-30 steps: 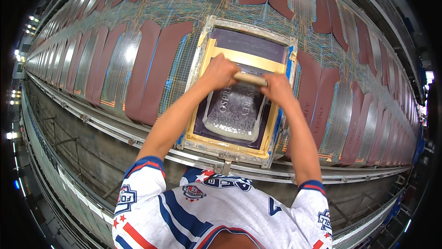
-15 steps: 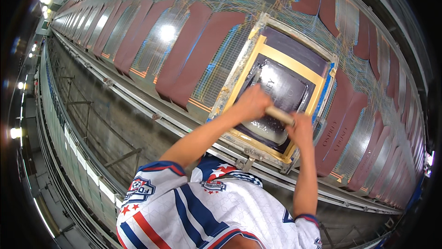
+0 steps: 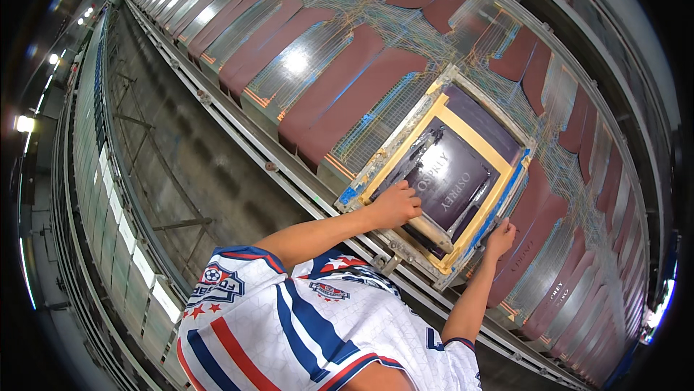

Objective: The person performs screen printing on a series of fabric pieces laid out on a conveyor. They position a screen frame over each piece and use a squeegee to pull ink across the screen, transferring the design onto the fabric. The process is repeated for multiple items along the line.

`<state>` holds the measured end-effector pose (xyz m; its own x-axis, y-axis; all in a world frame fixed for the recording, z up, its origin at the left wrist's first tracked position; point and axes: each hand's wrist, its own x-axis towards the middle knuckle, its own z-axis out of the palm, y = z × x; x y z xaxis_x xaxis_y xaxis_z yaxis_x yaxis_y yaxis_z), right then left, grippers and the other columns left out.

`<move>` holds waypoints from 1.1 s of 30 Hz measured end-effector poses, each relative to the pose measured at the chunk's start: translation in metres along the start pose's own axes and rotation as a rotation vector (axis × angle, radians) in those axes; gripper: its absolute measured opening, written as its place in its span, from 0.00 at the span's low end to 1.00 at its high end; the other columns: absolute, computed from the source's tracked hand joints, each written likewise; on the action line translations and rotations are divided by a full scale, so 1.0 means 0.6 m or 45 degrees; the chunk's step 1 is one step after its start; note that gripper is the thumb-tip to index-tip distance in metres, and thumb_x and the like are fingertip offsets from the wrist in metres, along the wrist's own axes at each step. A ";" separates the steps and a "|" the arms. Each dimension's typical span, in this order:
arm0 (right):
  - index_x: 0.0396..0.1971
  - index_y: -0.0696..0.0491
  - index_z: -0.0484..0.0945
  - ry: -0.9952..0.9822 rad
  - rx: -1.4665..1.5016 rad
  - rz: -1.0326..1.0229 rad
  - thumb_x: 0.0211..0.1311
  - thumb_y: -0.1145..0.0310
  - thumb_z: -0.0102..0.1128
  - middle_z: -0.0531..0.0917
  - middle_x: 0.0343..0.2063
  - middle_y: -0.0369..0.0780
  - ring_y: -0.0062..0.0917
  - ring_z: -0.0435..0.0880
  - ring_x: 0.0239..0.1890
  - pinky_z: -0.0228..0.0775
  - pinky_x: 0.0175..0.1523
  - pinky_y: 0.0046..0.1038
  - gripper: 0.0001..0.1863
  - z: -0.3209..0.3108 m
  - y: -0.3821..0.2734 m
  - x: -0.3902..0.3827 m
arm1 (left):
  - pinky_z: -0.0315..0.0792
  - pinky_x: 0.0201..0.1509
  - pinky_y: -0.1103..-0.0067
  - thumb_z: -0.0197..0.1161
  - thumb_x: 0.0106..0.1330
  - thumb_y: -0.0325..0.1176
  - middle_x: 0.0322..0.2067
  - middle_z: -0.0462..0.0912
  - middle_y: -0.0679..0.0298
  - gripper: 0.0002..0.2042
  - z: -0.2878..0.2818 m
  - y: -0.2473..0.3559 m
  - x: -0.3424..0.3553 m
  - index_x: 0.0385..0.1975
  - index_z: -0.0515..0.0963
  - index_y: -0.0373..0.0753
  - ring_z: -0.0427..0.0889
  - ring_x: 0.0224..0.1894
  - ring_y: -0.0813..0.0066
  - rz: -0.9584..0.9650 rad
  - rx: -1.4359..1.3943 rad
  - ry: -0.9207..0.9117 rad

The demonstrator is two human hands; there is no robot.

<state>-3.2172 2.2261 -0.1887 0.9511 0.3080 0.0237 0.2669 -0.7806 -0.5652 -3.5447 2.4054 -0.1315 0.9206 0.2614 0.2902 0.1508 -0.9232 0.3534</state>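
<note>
A wooden-handled squeegee (image 3: 432, 234) rests across the near end of a screen-printing frame (image 3: 376, 167). My left hand (image 3: 396, 204) is closed above the frame's left side, beside the squeegee's left end; whatever its fingers grip is hidden. At the frame's right edge, off the squeegee, my right hand (image 3: 500, 238) has its fingers curled together, with their contents too small to make out. Dark ink (image 3: 419, 147) is smeared along the mesh's left side, and pale lettering shows through the dark mesh (image 3: 452, 167). Yellow tape (image 3: 481, 129) borders the mesh.
Rows of maroon cut pieces (image 3: 343, 91) lie on a long, line-marked printing table (image 3: 390, 113). A metal rail (image 3: 289, 188) runs along its near edge. To the left, beyond a concrete aisle (image 3: 181, 167), stands another long table (image 3: 123, 246).
My right hand has come off the squeegee and moved right to the frame's edge. The squeegee now lies at the near end, and the lettering on the mesh is clearer. My view has shifted.
</note>
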 end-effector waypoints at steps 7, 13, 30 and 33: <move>0.31 0.61 0.80 -0.098 0.295 0.143 0.69 0.54 0.60 0.82 0.27 0.40 0.27 0.77 0.31 0.69 0.41 0.33 0.21 -0.054 -0.107 -0.002 | 0.64 0.48 0.72 0.70 0.43 0.34 0.31 0.75 0.71 0.12 -0.052 -0.032 -0.021 0.30 0.81 0.47 0.74 0.39 0.71 -0.043 -0.169 0.026; 0.39 0.60 0.82 0.022 0.374 -0.103 0.67 0.57 0.60 0.85 0.37 0.47 0.35 0.83 0.41 0.72 0.50 0.36 0.19 0.092 -0.189 -0.104 | 0.66 0.51 0.68 0.71 0.38 0.31 0.33 0.78 0.69 0.17 -0.137 -0.159 -0.094 0.33 0.82 0.45 0.77 0.41 0.67 -0.070 -0.095 -0.069; 0.38 0.57 0.79 0.032 0.389 0.086 0.64 0.52 0.61 0.83 0.26 0.56 0.55 0.82 0.33 0.71 0.43 0.47 0.20 0.292 -0.423 -0.265 | 0.64 0.44 0.70 0.72 0.33 0.28 0.38 0.82 0.71 0.24 -0.259 -0.385 -0.321 0.39 0.82 0.44 0.77 0.36 0.69 0.093 -0.018 -0.152; 0.39 0.58 0.79 0.008 0.322 0.114 0.64 0.52 0.60 0.84 0.29 0.56 0.54 0.83 0.36 0.73 0.44 0.48 0.21 0.305 -0.418 -0.258 | 0.65 0.44 0.70 0.71 0.34 0.28 0.40 0.82 0.71 0.25 -0.253 -0.389 -0.315 0.40 0.82 0.45 0.76 0.37 0.69 0.091 0.011 -0.190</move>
<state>-3.4602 2.4739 -0.2016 0.9702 0.2401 -0.0310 0.1352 -0.6434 -0.7535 -3.8086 2.6145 -0.1341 0.9724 0.1504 0.1786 0.0851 -0.9405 0.3289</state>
